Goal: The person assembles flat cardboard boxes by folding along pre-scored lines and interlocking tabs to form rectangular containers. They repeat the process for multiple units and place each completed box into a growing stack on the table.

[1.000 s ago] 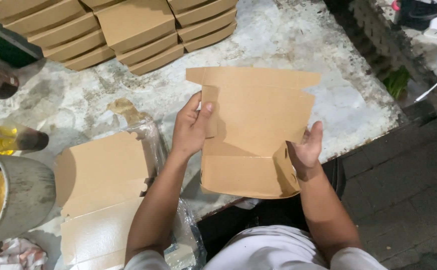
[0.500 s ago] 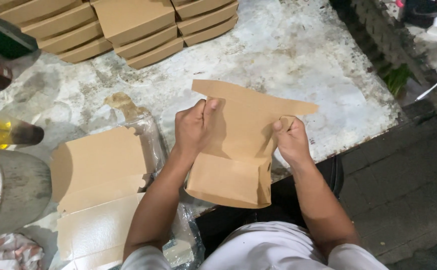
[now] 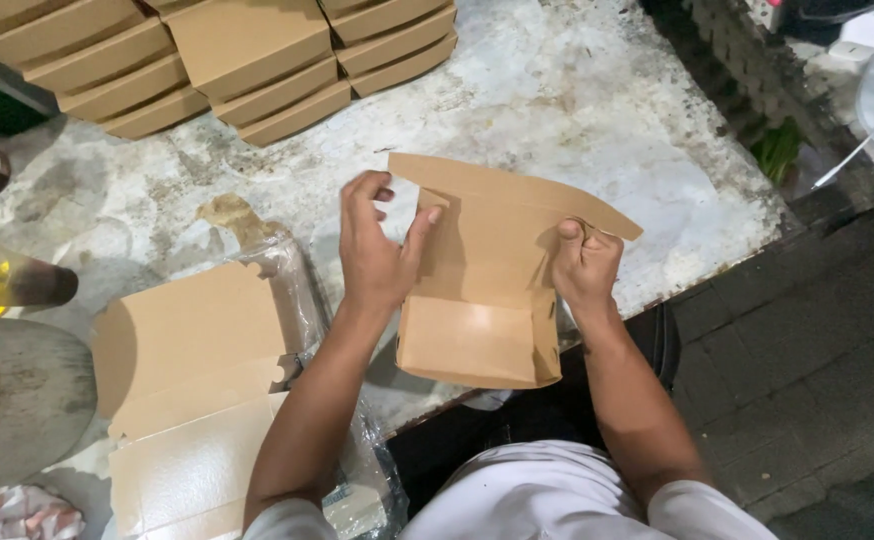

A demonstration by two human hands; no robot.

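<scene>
brown cardboard box point(image 3: 487, 300), half folded, held up over the near edge of a stained stone table point(image 3: 597, 110). long top flap raised and tilted toward the far side, front panel already squared up at the bottom, nearest the body.

left hand point(image 3: 375, 250) at the box's left side wall: thumb pressed on the upper left corner of the cardboard, the other fingers curled narrow just beside the flap edge, pinching the side wall. right hand point(image 3: 585, 265) at the right side wall: closed tight into a near fist on the cardboard, thumb up against the underside of the top flap. both hands gripping the same box, one at each side, well apart from each other.

to the left, just beside the left forearm: stack of flat unfolded box blanks point(image 3: 192, 390), same brown card, lying partly inside a clear plastic wrapper point(image 3: 302, 290). at the far edge of the table: rows of finished closed boxes point(image 3: 247, 60), stacked several high. at the far left: metal pot point(image 3: 17, 400) with something yellow-brown inside, and above it a bottle of yellow liquid point(image 3: 2, 283) lying on its side. dark paved floor point(image 3: 817, 380) to the right, below the table edge.
</scene>
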